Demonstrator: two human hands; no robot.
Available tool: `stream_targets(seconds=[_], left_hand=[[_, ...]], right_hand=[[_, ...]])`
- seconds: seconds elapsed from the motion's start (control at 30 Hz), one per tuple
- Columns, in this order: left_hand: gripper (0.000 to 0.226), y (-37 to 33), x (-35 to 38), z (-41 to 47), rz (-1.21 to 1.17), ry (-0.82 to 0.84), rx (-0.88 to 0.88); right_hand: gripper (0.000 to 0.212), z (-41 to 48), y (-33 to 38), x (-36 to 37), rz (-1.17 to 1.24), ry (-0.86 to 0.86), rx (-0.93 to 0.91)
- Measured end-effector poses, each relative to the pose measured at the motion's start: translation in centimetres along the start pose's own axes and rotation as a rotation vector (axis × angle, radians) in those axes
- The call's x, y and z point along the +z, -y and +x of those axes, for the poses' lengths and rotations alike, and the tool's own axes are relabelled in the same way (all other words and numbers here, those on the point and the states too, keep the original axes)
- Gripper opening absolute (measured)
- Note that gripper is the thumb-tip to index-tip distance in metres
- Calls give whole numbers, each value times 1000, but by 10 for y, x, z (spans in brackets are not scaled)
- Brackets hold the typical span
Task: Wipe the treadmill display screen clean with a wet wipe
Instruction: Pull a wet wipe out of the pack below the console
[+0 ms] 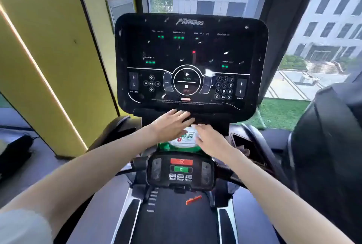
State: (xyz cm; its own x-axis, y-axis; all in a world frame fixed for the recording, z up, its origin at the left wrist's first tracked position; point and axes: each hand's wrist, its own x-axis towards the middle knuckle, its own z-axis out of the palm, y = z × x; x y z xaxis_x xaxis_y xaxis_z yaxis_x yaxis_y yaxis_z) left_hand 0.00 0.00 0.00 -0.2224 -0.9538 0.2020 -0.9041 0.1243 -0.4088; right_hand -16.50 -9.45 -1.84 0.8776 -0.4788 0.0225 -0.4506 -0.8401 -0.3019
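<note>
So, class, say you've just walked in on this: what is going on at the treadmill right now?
A person at the treadmill reaches both arms to a pack of wet wipes sitting below the display screen. The left hand lies over the pack's upper left and the right hand touches its right side, with the fingers of both fairly straight. No wipe is out yet. The display screen is spotted with white flecks, so wiping has not begun.
</note>
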Motion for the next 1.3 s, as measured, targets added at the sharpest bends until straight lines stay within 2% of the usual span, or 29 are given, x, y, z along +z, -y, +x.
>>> stream_targets(seconds=[0.13, 0.2, 0.3, 0.43, 0.67, 0.8, 0.9, 1.0, 1.1, 1.2, 1.3], left_hand=[[42, -10, 36, 7, -85, 116, 50], [42, -13, 45, 14, -140, 200, 16], [49, -16, 62, 17, -251, 326, -59], [55, -23, 67, 14, -321, 361, -171], [38, -17, 69, 8, -219, 303, 5], [47, -7, 49, 13, -322, 224, -64], [41, 0, 39, 22, -213, 117, -124], [25, 6, 33, 33, -128, 33, -133], [35, 11, 36, 35, -98, 27, -37], [40, 12, 40, 26, -88, 146, 82], [30, 9, 59, 17, -205, 332, 20]], right_hand=[[33, 19, -14, 28, 38, 44, 33], [32, 27, -23, 34, 31, 71, 47], [41, 36, -33, 39, -50, 106, -26], [54, 44, -45, 44, -70, 71, -103], [53, 45, -57, 43, 74, 54, -140], [65, 43, -53, 41, 134, 60, -105], [79, 39, -49, 39, 193, 61, -50], [59, 33, -44, 32, 188, -31, -15], [34, 30, -40, 23, 169, -131, -30], [15, 36, -33, 24, 153, -138, -65], [23, 46, -26, 35, 75, 0, -58]])
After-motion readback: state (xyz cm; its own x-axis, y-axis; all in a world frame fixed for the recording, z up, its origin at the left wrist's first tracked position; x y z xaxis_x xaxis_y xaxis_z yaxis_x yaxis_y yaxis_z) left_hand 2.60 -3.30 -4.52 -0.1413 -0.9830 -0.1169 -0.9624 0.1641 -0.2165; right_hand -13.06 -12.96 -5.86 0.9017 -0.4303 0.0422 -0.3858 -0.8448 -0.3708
